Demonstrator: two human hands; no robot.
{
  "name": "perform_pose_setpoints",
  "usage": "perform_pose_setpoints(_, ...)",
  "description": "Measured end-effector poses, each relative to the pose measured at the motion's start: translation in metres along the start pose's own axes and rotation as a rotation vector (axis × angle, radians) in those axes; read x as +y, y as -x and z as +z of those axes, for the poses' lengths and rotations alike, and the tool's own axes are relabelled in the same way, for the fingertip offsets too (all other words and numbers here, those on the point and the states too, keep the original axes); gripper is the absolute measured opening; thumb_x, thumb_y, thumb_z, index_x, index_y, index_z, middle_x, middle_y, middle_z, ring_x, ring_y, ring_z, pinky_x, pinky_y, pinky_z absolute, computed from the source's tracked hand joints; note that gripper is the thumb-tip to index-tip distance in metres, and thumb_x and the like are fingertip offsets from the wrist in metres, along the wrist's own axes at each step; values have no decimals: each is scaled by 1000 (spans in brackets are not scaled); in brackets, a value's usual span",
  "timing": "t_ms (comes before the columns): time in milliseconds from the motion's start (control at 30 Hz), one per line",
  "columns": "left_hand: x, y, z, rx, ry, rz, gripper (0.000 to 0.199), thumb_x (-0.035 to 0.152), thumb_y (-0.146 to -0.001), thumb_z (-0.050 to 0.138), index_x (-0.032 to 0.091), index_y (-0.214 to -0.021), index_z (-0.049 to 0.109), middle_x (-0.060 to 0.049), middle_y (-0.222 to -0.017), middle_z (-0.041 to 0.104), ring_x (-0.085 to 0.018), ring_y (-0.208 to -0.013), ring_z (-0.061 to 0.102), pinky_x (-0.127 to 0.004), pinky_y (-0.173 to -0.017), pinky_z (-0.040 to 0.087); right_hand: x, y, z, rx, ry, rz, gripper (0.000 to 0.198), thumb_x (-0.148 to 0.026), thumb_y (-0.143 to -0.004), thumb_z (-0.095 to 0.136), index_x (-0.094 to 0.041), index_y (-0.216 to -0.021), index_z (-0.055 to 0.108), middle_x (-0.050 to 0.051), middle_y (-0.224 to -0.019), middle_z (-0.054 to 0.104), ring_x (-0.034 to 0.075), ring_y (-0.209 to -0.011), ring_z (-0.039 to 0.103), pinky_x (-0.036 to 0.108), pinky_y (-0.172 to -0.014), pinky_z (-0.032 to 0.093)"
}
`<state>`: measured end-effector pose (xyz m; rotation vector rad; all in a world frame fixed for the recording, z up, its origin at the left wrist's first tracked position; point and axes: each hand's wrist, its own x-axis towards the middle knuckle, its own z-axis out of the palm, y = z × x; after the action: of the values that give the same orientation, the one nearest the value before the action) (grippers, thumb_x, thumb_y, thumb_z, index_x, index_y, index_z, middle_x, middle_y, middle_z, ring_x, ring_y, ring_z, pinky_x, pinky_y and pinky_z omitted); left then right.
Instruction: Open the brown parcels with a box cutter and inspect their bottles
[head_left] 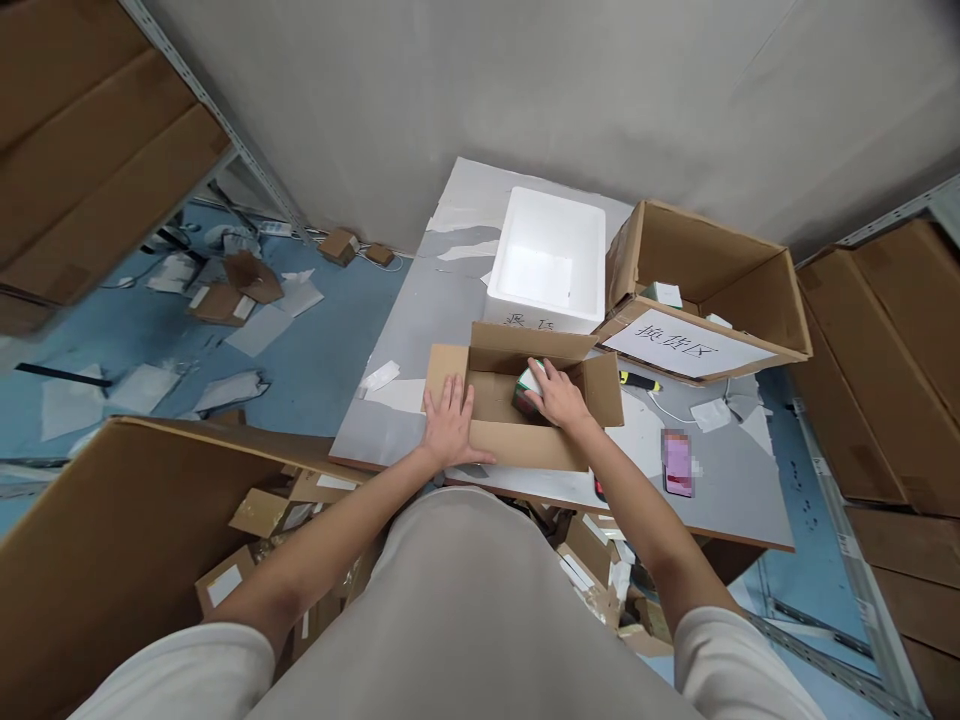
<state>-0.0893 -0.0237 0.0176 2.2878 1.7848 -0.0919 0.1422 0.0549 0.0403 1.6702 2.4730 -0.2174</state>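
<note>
Carton of brown cardboard, flaps open: our left hand spreads on left flap; right hand curls over small green-and-white box inside, whether pinching we cannot tell. Step, we judge: handling contents; next move likely needs sure grip.

On a grey table with pale patches and a brown near edge, a white foam box with a small open carton just on its near side and, close at its right, a large open cardboard box bearing a paper sign. Lying nearer than the foam box and to its right, a yellow-and-black tool, a thin white cable, a crumpled white wrapper and a phone; nearer and to its left, a white scrap.
</note>
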Motion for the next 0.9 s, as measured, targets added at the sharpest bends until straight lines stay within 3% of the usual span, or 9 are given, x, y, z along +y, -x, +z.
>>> perform_pose_setpoints(100, -1, 0, -1, -17, -1, 45, 137, 86, -48, 58, 6, -150, 14, -26, -156, -2, -46, -143, -7, -71, -105, -4, -6, -1, 3, -16, 80, 90, 69, -51, -93, 35, -19, -151, 15, 23, -144, 33, 33, -110, 47, 43, -82, 49)
perform_pose_setpoints(200, 3, 1, -2, -49, -18, 58, 143, 85, -40, 63, 9, -151, 14, -24, -156, -4, -48, -141, -9, -72, -104, -3, -11, -4, 3, -48, 89, 72, 76, -53, -91, 39, -15, -151, 12, 23, -132, 41, 32, -106, 46, 43, -84, 48)
perform_pose_setpoints(367, 11, -4, -3, -55, -44, 2, 135, 82, -48, 62, 7, -150, 14, -22, -157, -6, -45, -142, -14, -72, -104, -3, -12, -3, -15, -30, 34, 20, 68, -45, -94, 33, -14, -152, 13, 21, -128, 41, 32, -107, 44, 46, -92, 43)
perform_pose_setpoints(500, 7, -18, -9, -60, -35, -67, 129, 79, -52, 62, 8, -150, 17, -22, -157, -6, -46, -142, -14, -72, -104, -2, 0, 27, -71, 199, -65, -44, 73, -49, -93, 34, -16, -153, 8, 20, -133, 37, 35, -113, 41, 50, -95, 39)
perform_pose_setpoints(633, -11, -41, -19, -55, -62, -107, 131, 79, -51, 62, 7, -150, 16, -22, -157, -6, -46, -141, -16, -73, -104, 0, 19, 94, -144, 439, -128, -83, 78, -51, -93, 35, -19, -153, -2, 17, -134, 36, 34, -119, 40, 52, -98, 39)
perform_pose_setpoints(700, -22, -51, -24, -56, -86, -99, 135, 80, -49, 63, 5, -150, 14, -23, -157, -5, -46, -141, -17, -71, -105, 1, 26, 127, -160, 472, -116, -69, 78, -49, -92, 37, -19, -153, 0, 17, -134, 35, 33, -122, 39, 50, -98, 40)
perform_pose_setpoints(767, -32, -58, -30, -67, -94, -74, 139, 80, -45, 65, 4, -150, 13, -25, -157, -4, -46, -140, -17, -69, -106, 1, 31, 150, -152, 450, -88, -101, 79, -48, -91, 41, -18, -153, 2, 18, -135, 34, 34, -123, 38, 50, -98, 40)
perform_pose_setpoints(900, -39, -60, -39, -113, -79, -28, 139, 79, -46, 66, 5, -150, 11, -27, -156, -4, -49, -140, -13, -69, -106, 2, 24, 155, -88, 254, -32, -242, 72, -45, -91, 42, -17, -152, 16, 21, -132, 38, 35, -116, 42, 49, -93, 43)
